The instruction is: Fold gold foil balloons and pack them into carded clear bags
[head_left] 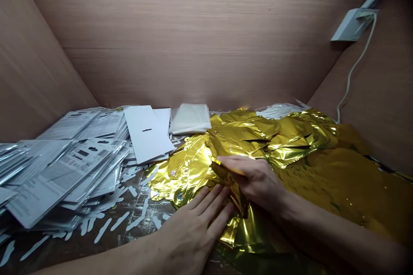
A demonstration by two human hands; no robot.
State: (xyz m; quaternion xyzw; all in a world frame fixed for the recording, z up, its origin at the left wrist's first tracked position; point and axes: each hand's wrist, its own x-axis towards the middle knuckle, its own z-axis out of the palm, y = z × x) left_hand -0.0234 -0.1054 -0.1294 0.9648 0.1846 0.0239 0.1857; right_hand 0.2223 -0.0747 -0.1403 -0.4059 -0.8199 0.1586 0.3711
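Gold foil balloons (190,159), flat and uninflated, lie heaped across the middle and right of the table. My right hand (254,178) pinches the raised edge of one gold foil balloon (234,187), with thumb and fingers closed on it. Flat on the foil, just left of that fold, rests my left hand (203,219), its fingers stretched out and holding nothing. Part of the foil beneath both hands is hidden.
At the left are piled clear packets with printed cards (61,180). White cards (146,133) and a folded whitish stack (190,119) stand at the back. White paper scraps (103,230) litter the table. A socket box (351,25) with a cable (350,75) hangs on the right wall.
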